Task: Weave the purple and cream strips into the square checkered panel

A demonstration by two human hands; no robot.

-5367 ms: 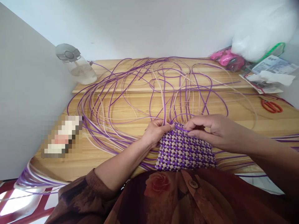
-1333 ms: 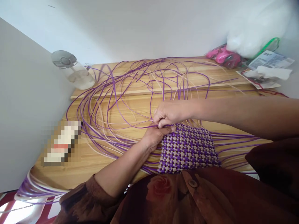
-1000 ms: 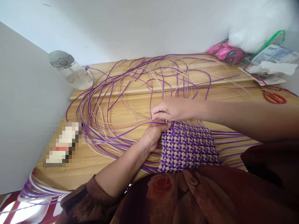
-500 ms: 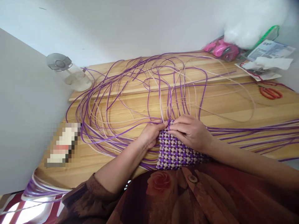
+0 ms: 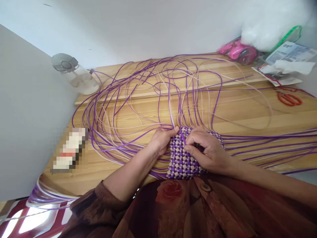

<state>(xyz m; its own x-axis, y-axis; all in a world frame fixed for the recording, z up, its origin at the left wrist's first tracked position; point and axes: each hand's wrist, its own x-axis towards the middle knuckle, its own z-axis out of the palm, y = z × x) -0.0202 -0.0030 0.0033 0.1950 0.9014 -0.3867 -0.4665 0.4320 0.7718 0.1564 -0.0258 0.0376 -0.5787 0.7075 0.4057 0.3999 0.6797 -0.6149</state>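
A woven panel [image 5: 182,162] in purple and beige checks lies at the table's front edge, close against my body. My left hand [image 5: 162,139] pinches its upper left corner between thumb and fingers, where several strands meet. My right hand [image 5: 206,148] is over the panel's right part, thumb and fingertips closed on a purple strip [image 5: 183,137] that slants down from the top edge. Long loose purple and beige strands [image 5: 119,96] fan out from the panel to the back and left. Others [image 5: 260,136] run off to the right.
On the wooden table [image 5: 148,109] a clear bottle [image 5: 80,79] with a grey lid stands back left. A blurred-out object [image 5: 70,150] lies at left. Red-handled scissors [image 5: 289,99], papers [image 5: 284,67] and a pink bagged item [image 5: 239,51] are at right. Strands [image 5: 44,195] hang over the left edge.
My right hand has drawn down and slightly right from the panel's top edge, pulling the purple strip toward me. My left hand keeps its hold on the corner. The view has shifted slightly.
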